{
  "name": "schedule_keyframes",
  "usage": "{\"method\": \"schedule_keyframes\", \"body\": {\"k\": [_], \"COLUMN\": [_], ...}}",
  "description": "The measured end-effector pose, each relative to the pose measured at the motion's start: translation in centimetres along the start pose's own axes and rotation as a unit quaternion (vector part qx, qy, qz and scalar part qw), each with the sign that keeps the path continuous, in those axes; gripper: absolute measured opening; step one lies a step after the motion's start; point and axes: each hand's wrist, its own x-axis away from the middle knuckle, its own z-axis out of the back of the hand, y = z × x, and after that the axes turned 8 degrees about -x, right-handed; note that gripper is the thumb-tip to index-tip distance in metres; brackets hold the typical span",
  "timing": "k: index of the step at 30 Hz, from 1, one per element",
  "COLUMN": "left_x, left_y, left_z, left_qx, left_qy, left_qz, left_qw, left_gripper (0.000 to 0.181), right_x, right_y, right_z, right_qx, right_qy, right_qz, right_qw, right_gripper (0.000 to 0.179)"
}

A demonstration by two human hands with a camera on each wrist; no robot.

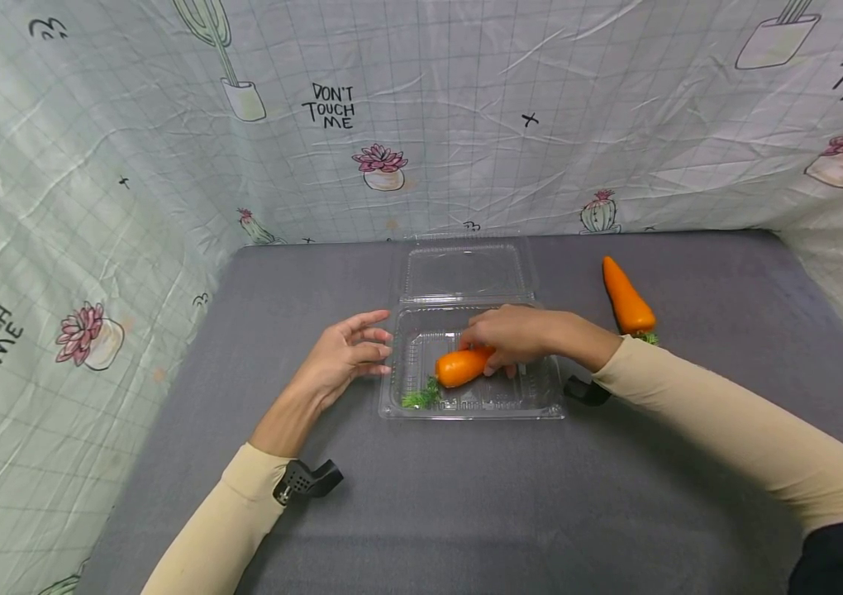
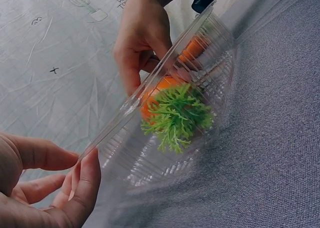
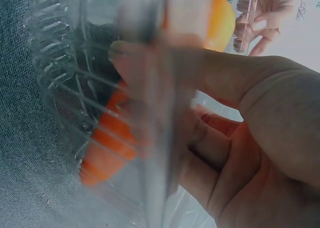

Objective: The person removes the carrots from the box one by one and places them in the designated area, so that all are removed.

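Observation:
My right hand (image 1: 514, 332) reaches into a clear plastic clamshell container (image 1: 477, 411) and grips an orange carrot (image 1: 459, 368). The carrot lies slanted over the base, its leafy green top (image 2: 177, 113) toward the near left corner. Its narrow end (image 3: 105, 160) shows through the ribbed plastic in the right wrist view, partly covered by my fingers and a blurred rim. At the container's left side, my left hand (image 1: 350, 354) has its fingers spread, with fingertips right at the rim. The hinged lid (image 1: 466, 273) lies folded back behind the base.
A second carrot (image 1: 627, 299) lies on the grey tabletop (image 1: 421, 512) behind my right forearm, its green top partly hidden. Printed fabric (image 1: 436, 124) hangs along the back and both sides. Each wrist carries a small black camera (image 1: 308, 479).

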Motion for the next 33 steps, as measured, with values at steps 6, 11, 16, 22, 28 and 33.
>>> {"method": "schedule_keyframes", "body": {"k": [6,11,16,22,28,33], "left_x": [0.0,0.0,0.0,0.1,0.1,0.2], "left_y": [0.0,0.0,0.0,0.0,-0.1,-0.1], "left_z": [0.0,0.0,0.0,0.0,0.0,0.1], "left_qx": [0.001,0.003,0.006,0.005,0.006,0.015], "left_qy": [0.001,0.002,0.002,0.004,0.006,0.004], "left_qz": [-0.001,-0.002,-0.002,-0.001,-0.001,-0.001], "left_qw": [1.0000,1.0000,1.0000,1.0000,1.0000,0.9999], "left_gripper": [0.066,0.067,0.067,0.066,0.066,0.066], "right_x": [0.4,1.0,1.6,2.5,3.5,4.3], "right_y": [0.1,0.3,0.3,0.1,0.1,0.2], "right_z": [0.1,0.1,0.3,0.7,0.8,0.7], "right_qx": [0.002,0.010,0.033,0.028,0.008,-0.029], "right_qy": [0.017,0.050,0.106,0.138,0.177,0.211], "right_qz": [0.010,0.023,0.037,0.045,0.062,0.087], "right_qw": [0.9998,0.9984,0.9931,0.9890,0.9823,0.9731], "right_gripper": [0.041,0.036,0.033,0.031,0.033,0.036]}}
